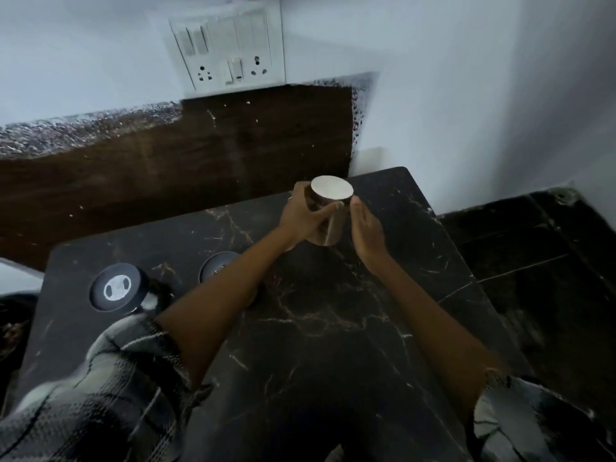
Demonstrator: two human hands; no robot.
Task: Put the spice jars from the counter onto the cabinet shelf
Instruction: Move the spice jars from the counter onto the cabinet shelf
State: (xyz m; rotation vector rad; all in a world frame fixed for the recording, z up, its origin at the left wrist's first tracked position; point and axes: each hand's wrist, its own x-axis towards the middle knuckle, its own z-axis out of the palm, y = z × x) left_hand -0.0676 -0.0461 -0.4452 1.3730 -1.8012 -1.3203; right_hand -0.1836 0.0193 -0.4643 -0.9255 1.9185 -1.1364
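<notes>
Left hand grip wraps jar with pale lid, held over far part of dark surface. Right hand flat beside jar, fingers straight; contact unclear. Second jar at left; third jar half hidden behind left forearm. Frame blurred.

White wall, switchboard, dark marble floor.

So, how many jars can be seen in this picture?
3. One jar with a pale lid is gripped by the left hand. A dark-lidded jar stands at the counter's left edge. Another is partly hidden behind the left forearm.
</notes>
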